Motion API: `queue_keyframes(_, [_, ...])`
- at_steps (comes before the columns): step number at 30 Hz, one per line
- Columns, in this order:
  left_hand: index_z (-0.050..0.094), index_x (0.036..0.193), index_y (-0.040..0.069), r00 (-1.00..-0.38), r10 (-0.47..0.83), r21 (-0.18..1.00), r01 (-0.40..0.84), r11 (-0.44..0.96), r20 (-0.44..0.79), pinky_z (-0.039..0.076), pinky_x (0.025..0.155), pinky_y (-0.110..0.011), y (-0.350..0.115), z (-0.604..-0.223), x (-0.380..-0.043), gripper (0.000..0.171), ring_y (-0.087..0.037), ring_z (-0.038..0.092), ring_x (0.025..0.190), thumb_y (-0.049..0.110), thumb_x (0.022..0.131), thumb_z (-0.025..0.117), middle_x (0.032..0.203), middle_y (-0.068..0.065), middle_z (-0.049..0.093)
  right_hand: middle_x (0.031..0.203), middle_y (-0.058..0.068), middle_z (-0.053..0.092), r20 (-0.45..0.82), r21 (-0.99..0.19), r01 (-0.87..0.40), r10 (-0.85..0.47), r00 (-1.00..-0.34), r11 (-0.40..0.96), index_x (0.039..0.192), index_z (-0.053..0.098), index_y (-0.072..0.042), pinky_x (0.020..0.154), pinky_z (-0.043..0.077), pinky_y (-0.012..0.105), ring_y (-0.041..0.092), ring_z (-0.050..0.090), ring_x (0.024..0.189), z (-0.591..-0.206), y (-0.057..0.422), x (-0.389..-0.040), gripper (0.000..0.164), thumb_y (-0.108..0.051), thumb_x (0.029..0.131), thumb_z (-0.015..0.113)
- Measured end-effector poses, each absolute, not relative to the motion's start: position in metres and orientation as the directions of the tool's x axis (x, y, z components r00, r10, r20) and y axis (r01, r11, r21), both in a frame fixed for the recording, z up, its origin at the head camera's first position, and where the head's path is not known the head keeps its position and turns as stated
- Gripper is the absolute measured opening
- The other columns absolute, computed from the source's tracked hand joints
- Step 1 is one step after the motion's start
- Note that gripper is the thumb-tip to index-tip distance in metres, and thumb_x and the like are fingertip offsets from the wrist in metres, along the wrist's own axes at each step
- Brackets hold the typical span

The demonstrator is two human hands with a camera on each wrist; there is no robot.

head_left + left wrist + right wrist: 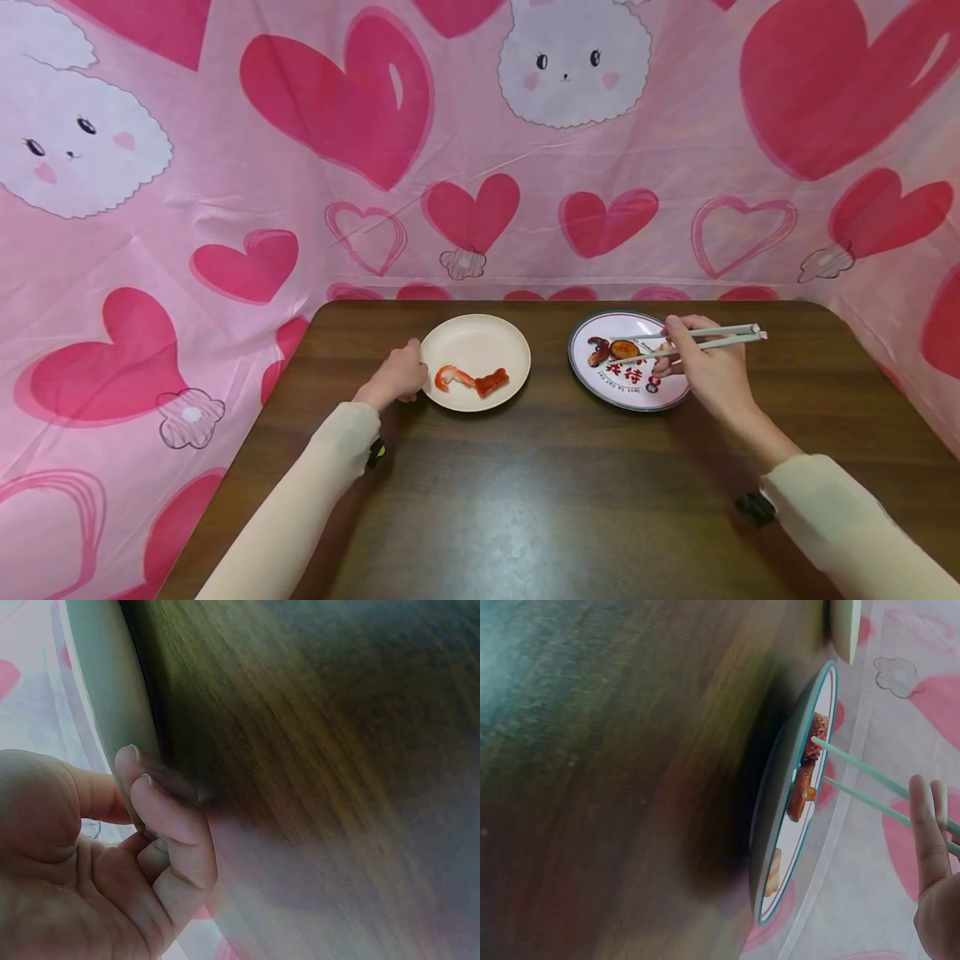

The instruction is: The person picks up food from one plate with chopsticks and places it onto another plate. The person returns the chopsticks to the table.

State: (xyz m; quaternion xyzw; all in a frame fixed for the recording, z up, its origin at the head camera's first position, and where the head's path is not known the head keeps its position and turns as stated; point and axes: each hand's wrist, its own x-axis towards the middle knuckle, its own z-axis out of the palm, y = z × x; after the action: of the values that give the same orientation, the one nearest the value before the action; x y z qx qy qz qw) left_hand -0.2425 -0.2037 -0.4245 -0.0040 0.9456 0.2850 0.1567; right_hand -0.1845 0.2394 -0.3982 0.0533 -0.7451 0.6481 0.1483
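My left hand (396, 373) pinches the left rim of a cream plate (480, 333); in the left wrist view its thumb and curled fingers meet at the plate's edge. On that plate lie a shrimp-like orange-white piece (453, 377) and a reddish-brown piece (492, 382). My right hand (705, 367) holds pale green chopsticks (720, 333) over a white printed plate (600, 384) with a blue-green rim. Their tips are apart, near a round brown food piece (625, 349) and a dark red-brown piece (598, 351). Whether the tips touch any food I cannot tell.
Both plates stand on a dark wooden table (495, 483), side by side towards its far edge. A pale food piece (773, 871) lies at the printed plate's other side. Pink cloth (525, 158) with hearts hangs behind and beside the table.
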Motion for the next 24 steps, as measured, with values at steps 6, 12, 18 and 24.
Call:
queue_keyframes(6, [0.04, 0.139, -0.006, -0.951, 0.083, 0.532, -0.093, 0.841, -0.297, 0.055, 0.051, -0.033, -0.203, -0.425, -0.243, 0.036, -0.024, 0.06, 0.056, 0.01, 0.107, 0.046, 0.085, -0.019, 0.061, 0.078, 0.006, 0.073, 0.273, -0.957, -0.255, 0.136, -0.952, 0.135, 0.105, 0.065, 0.005, 0.056, 0.06, 0.036, 0.02, 0.073, 0.057, -0.403, 0.245, -0.182, 0.033, -0.027, 0.106, 0.064])
queue_keyframes(12, [0.041, 0.137, -0.006, -0.952, 0.086, 0.55, -0.094, 0.83, -0.293, 0.054, 0.05, -0.033, -0.203, -0.425, -0.243, 0.035, -0.024, 0.06, 0.056, 0.009, 0.106, 0.046, 0.085, -0.02, 0.061, 0.082, 0.005, 0.073, 0.24, -0.971, -0.231, 0.176, -0.955, 0.066, 0.108, 0.066, 0.001, 0.056, 0.059, 0.034, 0.02, 0.073, 0.057, -0.406, 0.25, -0.182, 0.029, -0.029, 0.105, 0.066])
queue_keyframes(18, [0.041, 0.137, -0.006, -0.952, 0.09, 0.551, -0.091, 0.83, -0.292, 0.054, 0.05, -0.033, -0.204, -0.425, -0.242, 0.035, -0.024, 0.06, 0.055, 0.008, 0.106, 0.045, 0.083, -0.02, 0.062, 0.08, 0.005, 0.073, 0.233, -0.972, -0.236, 0.192, -0.953, 0.006, 0.104, 0.067, -0.002, 0.054, 0.059, 0.034, 0.02, 0.073, 0.056, -0.41, 0.253, -0.184, 0.023, -0.025, 0.105, 0.066])
queue_keyframes(24, [0.043, 0.13, -0.007, -0.955, 0.1, 0.541, -0.07, 0.838, -0.278, 0.053, 0.048, -0.033, -0.204, -0.426, -0.243, 0.029, -0.023, 0.061, 0.053, 0.006, 0.104, 0.044, 0.076, -0.018, 0.062, 0.072, 0.012, 0.073, 0.238, -0.97, -0.243, 0.243, -0.941, 0.008, 0.1, 0.068, 0.0, 0.053, 0.059, 0.036, 0.021, 0.073, 0.055, -0.413, 0.252, -0.183, 0.027, -0.026, 0.106, 0.064])
